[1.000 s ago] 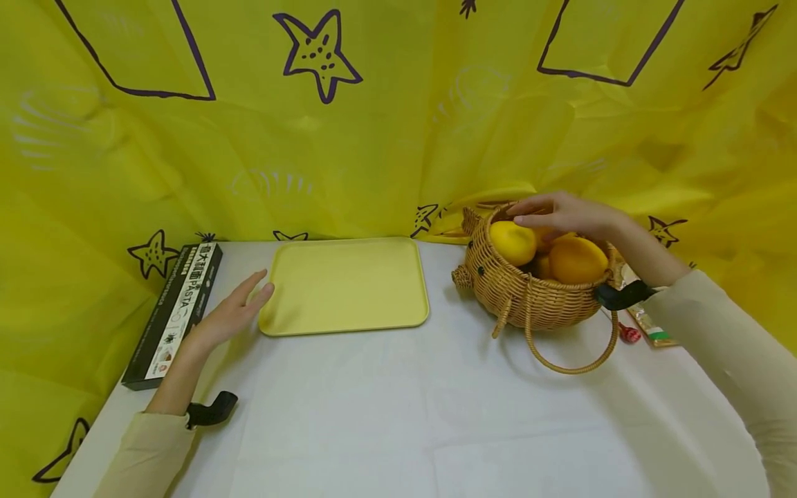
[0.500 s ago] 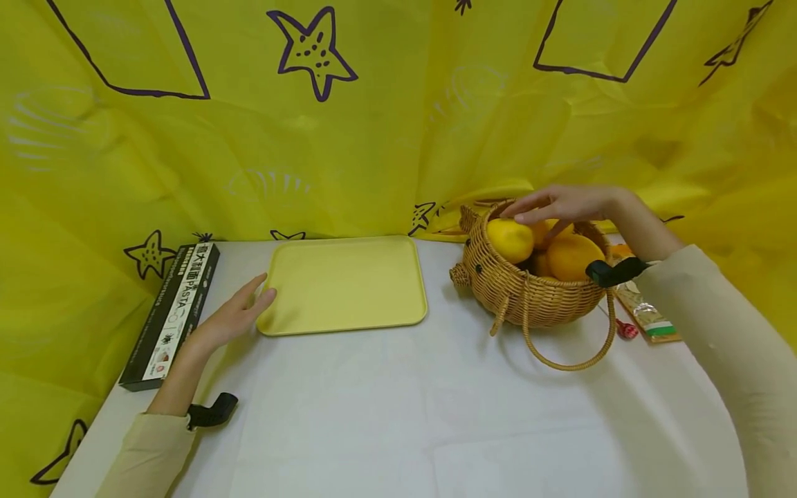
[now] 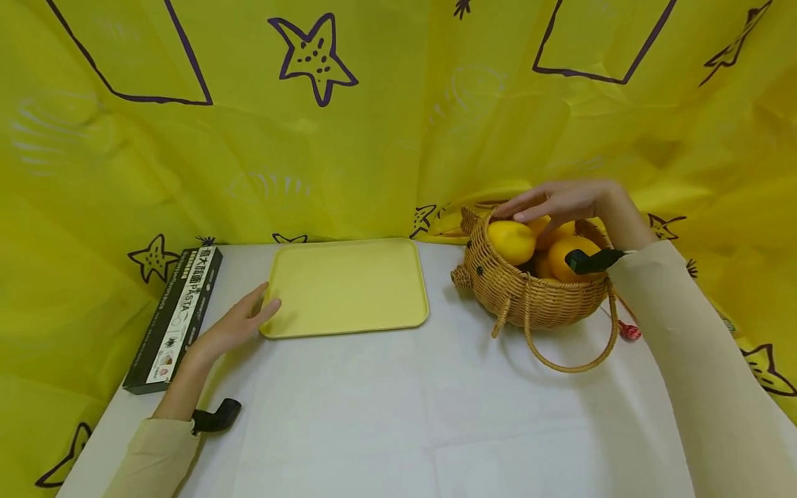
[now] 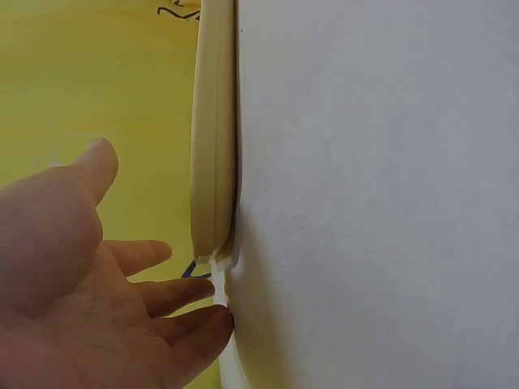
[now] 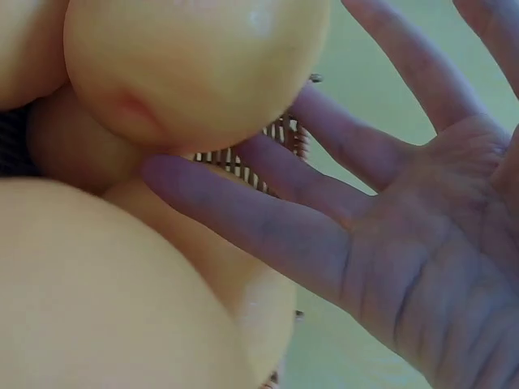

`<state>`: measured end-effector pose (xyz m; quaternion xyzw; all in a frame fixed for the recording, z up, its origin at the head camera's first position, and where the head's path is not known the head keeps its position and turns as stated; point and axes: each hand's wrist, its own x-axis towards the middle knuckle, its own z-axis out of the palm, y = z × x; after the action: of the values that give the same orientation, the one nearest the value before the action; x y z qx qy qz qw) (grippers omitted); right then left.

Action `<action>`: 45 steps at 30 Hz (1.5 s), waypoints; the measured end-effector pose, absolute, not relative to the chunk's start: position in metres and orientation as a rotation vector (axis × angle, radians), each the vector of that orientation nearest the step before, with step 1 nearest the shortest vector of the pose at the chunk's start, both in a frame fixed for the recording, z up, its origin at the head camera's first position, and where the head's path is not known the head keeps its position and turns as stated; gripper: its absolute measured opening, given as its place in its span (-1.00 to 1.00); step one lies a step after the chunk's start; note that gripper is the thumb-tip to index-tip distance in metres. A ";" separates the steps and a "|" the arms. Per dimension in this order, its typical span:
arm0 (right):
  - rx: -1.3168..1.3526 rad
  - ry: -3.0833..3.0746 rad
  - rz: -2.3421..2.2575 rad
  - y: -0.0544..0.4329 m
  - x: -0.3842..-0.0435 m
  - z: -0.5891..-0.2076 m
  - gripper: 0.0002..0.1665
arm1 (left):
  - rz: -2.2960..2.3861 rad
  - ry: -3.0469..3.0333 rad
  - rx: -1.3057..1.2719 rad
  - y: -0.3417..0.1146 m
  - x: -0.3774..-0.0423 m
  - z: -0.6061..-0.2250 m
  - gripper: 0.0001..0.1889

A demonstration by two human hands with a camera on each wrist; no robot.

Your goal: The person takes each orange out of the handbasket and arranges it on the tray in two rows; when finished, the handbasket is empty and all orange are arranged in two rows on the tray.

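Observation:
At the right of the head view stands a pig-shaped wicker basket (image 3: 535,304) with several fruits in it. A yellow lemon (image 3: 512,242) lies at its snout end and an orange fruit (image 3: 569,254) towards the other end. Over the basket's back rim is my right hand (image 3: 563,199), fingers reaching down among the fruits. The right wrist view has this hand (image 5: 422,211) spread wide, its little finger in the gap between rounded fruits. My left hand (image 3: 233,325) is at the left edge of a yellow tray (image 3: 349,287), fingers extended, thumb apart. Nothing is in its palm (image 4: 89,284).
A black and white pasta box (image 3: 171,321) lies at the left side of the white table (image 3: 349,415). The basket's looped handle (image 3: 575,370) hangs towards the front. A red-wrapped lollipop (image 3: 629,333) lies to its right. A yellow patterned cloth (image 3: 373,152) hangs behind.
My right forearm has swung left and more upright, so its sleeve now covers most of the packet right of the basket. The fingers reach lower among the fruits. My left hand barely moves.

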<state>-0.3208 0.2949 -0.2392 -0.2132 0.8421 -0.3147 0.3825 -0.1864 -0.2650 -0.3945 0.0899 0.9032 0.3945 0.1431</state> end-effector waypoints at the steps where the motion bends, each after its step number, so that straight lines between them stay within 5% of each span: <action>1: -0.548 2.140 -0.800 0.295 -0.322 -0.242 -0.35 | 1.124 2.611 0.255 -0.265 -0.186 -0.395 -0.13; 31: -0.491 1.944 -0.998 0.293 -0.323 -0.266 -0.34 | 0.796 2.778 0.377 -0.273 -0.190 -0.413 0.13; 45: -0.546 1.809 -1.088 0.293 -0.330 -0.274 -0.58 | 0.818 2.778 0.347 -0.272 -0.186 -0.411 0.13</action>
<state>-0.3302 0.2927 -0.2744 -0.2222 0.7357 -0.4426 0.4620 -0.1859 -0.2718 -0.4113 0.1181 0.9465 0.2786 0.1122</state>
